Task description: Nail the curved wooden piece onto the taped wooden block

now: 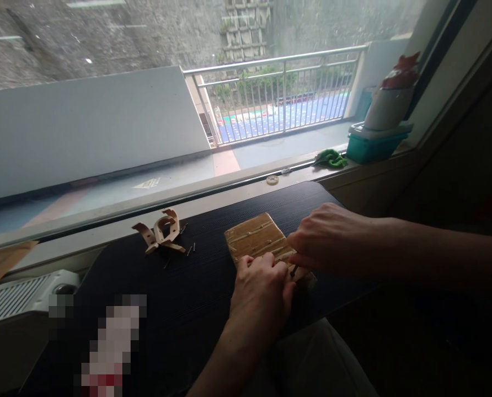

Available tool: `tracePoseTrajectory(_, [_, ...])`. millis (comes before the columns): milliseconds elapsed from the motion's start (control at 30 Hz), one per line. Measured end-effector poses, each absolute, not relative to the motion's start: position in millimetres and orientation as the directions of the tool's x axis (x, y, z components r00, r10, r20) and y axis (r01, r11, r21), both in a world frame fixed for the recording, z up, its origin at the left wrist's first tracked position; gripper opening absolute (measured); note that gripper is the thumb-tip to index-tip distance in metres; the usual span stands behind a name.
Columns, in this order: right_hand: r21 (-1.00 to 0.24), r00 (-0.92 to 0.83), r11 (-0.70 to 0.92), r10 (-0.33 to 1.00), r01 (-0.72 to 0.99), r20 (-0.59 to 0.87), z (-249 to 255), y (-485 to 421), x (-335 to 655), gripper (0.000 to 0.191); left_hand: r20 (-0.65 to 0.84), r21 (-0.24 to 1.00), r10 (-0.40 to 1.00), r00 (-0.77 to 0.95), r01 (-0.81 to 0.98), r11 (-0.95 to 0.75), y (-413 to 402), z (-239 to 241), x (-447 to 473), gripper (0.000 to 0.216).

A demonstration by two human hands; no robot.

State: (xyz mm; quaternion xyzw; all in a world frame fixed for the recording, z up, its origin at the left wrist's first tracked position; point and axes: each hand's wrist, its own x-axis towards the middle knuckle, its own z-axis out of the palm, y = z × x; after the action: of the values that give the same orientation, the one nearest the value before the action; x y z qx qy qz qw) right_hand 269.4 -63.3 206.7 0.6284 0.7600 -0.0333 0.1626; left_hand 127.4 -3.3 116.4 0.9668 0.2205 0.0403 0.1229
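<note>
A flat, light-brown wooden board (256, 229) with pale strips across its top lies on the dark table. Small metal heads, like screws (269, 241), dot the strips. My left hand (262, 281) presses on the board's near side, fingers bent over it. At the right edge my right hand (318, 234) is closed in a fist around what looks like a screwdriver (294, 271). Only a short dark shaft shows below the fist, close to my left thumb; the handle is hidden. Where the tip meets the board I cannot make out.
Curved wooden pieces (163, 234) stand on the table (146, 292) to the left, with several loose screws (191, 249) beside them. A blurred-out item (113, 342) lies at front left. On the window sill are a round disc (272, 180), a green cloth (331, 158) and a teal box (376, 144).
</note>
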Motion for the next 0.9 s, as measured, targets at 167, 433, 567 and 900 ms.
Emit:
tracePoseTrajectory(167, [0.095,-0.225,0.267,0.922,0.959,-0.315,215.0,-63.1,269.4,0.002,-0.013,0.256,0.463,0.886,0.451,-0.855,-4.2,119.0,128.8,0.013])
tracePoseTrajectory(433, [0.111,-0.226,0.269,0.927,0.957,-0.299,203.3,-58.8,271.1,0.009,0.006,0.268,0.439,0.899,0.421,-0.867,-2.5,115.8,126.5,0.014])
tracePoseTrajectory(567, [0.134,-0.195,0.247,0.929,0.960,-0.315,212.7,-61.3,270.3,0.014,0.017,0.267,0.440,0.898,0.420,-0.868,-1.3,114.9,126.5,0.015])
tracePoseTrajectory(900, [0.080,-0.327,0.350,0.920,0.933,-0.216,188.6,-53.1,273.4,0.010,-0.038,0.266,0.465,0.884,0.458,-0.848,-4.7,121.8,129.4,0.013])
